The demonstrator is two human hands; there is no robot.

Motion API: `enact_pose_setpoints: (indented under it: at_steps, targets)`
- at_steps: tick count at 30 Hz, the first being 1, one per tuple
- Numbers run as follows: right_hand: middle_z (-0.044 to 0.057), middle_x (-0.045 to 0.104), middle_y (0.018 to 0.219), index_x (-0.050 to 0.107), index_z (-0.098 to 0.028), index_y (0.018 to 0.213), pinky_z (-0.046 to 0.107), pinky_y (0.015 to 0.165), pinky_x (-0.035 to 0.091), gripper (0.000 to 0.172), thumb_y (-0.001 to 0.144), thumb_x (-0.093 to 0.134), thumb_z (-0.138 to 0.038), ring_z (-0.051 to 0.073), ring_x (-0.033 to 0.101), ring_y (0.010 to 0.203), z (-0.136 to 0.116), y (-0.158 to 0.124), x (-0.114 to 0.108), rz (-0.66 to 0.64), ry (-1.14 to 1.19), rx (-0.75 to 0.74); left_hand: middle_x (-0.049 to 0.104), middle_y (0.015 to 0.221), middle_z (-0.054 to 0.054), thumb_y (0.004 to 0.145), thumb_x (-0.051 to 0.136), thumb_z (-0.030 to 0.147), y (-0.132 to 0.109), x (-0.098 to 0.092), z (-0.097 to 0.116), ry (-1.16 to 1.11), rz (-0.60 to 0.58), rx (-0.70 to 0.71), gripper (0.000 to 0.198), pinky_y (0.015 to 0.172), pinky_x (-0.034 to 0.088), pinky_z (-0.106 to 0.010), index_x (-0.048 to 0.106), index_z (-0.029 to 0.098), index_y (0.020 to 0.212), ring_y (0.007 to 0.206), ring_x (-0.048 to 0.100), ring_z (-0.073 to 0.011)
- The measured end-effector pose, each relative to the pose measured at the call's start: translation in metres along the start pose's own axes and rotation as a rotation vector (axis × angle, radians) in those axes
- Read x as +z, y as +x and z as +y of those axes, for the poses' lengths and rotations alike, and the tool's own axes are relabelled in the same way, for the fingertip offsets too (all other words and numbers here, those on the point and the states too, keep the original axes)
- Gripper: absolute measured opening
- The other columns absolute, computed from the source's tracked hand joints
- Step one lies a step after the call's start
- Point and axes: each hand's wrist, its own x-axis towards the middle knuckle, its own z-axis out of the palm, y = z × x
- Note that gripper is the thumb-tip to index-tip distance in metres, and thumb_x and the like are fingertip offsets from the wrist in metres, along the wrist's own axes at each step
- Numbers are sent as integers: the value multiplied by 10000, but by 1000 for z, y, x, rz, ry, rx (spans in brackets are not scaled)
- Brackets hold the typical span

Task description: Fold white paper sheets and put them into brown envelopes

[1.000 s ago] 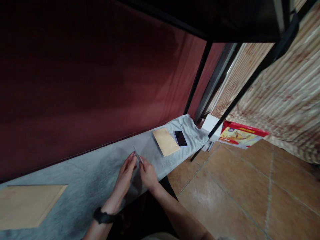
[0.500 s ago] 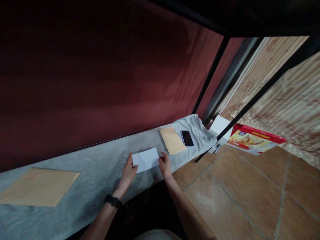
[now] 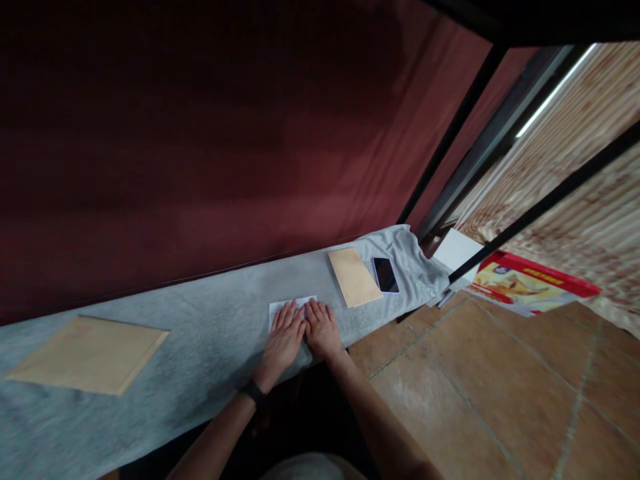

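Note:
A white sheet of paper [image 3: 276, 308] lies flat on the grey cloth [image 3: 220, 313] in front of me, mostly hidden under my hands. My left hand [image 3: 284, 337], with a black band at the wrist, presses on it with fingers stretched out. Beside it, my right hand [image 3: 323, 330] also lies flat over the paper's right part. The two hands almost meet at the fingertips. Just right of them rests a tan envelope [image 3: 355, 279], and a phone [image 3: 386, 275] with a dark screen sits past it.
Far to the left lies a larger tan envelope [image 3: 93, 353]. A dark red wall [image 3: 225, 187] rises behind the cloth. Black frame bars [image 3: 450, 137] stand at the right. On the tiled floor [image 3: 450, 380] are a red and yellow box [image 3: 535, 283] and a white box [image 3: 457, 252].
Both hands have let go of the paper's side edges and now lie flat on top of it. The paper has gone down onto the cloth. The view has shifted slightly.

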Motion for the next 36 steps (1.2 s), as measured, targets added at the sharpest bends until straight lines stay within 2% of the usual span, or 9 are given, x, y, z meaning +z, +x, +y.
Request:
enact_pose_setpoints:
  at_steps: [2, 5, 9, 12, 17, 21, 27, 31, 36]
  targets:
    - [118, 402, 1590, 426, -151, 1527, 489, 1224, 227, 521, 1031, 421, -307, 266, 387, 1464, 2, -1, 0, -1, -12, 4, 424, 1582, -146, 1006, 360, 325, 3, 8, -1, 2, -37, 42, 526, 1219, 256, -512, 484, 138, 1481, 1500, 322, -285]
    - [126, 397, 1591, 411, -136, 1533, 494, 1227, 220, 534, 1028, 434, -312, 270, 378, 1469, 6, -5, -2, 15, -23, 8, 403, 1592, -154, 1003, 367, 392, 3, 14, -9, 38, 0, 28, 584, 1230, 239, -497, 433, 124, 1517, 1504, 320, -280]
    - [113, 467, 1553, 466, -166, 1500, 507, 1227, 230, 493, 1037, 439, -334, 264, 400, 1457, 10, -18, -15, 39, 12, -14, 402, 1584, -179, 998, 362, 360, 0, 14, -18, 69, 21, -22, 595, 1240, 205, -510, 413, 84, 1523, 1502, 324, -293]
    - [81, 531, 1509, 525, -205, 1454, 486, 1234, 251, 433, 1047, 430, -320, 230, 454, 1420, 12, -30, -24, 19, 85, -103, 424, 1566, -200, 994, 355, 309, 8, 16, -11, 78, 11, -49, 571, 1245, 195, -515, 440, 52, 1497, 1492, 343, -299]
    - [108, 636, 1389, 564, -185, 1421, 465, 1187, 374, 420, 1023, 453, -258, 228, 541, 1343, 21, -41, -24, 43, 160, -182, 463, 1563, -106, 1019, 319, 270, 34, 23, 7, -39, -75, 244, 507, 1234, 276, -421, 482, 155, 1486, 1471, 383, -204]
    - [101, 649, 1374, 542, -197, 1445, 453, 1176, 394, 442, 1012, 481, -253, 227, 559, 1324, 29, -46, -21, 46, 141, -236, 452, 1574, -81, 1025, 339, 333, 44, 23, 3, -32, -103, 320, 523, 1248, 236, -427, 440, 187, 1517, 1479, 366, -197]
    - [67, 560, 1482, 508, -215, 1474, 420, 1205, 351, 445, 1039, 445, -284, 201, 515, 1371, 30, -48, -23, 13, 128, -243, 439, 1580, -102, 1013, 335, 312, 49, 18, -10, 38, -61, 167, 539, 1243, 211, -469, 438, 155, 1519, 1480, 360, -253]
    - [65, 546, 1495, 532, -213, 1456, 434, 1210, 338, 434, 1042, 429, -291, 207, 505, 1381, 30, -48, -21, 5, 155, -210, 536, 1481, -179, 1005, 375, 324, 49, 7, -16, 77, -72, 53, 514, 1161, 337, -445, 520, 89, 1439, 1375, 476, -302]
    - [61, 536, 1505, 538, -211, 1450, 433, 1219, 321, 436, 1040, 426, -306, 211, 503, 1382, 30, -48, -19, -14, 167, -198, 649, 1282, -151, 938, 524, 314, 65, -17, -16, 128, -154, 17, 385, 1012, 427, -457, 632, 175, 1281, 1179, 581, -323]
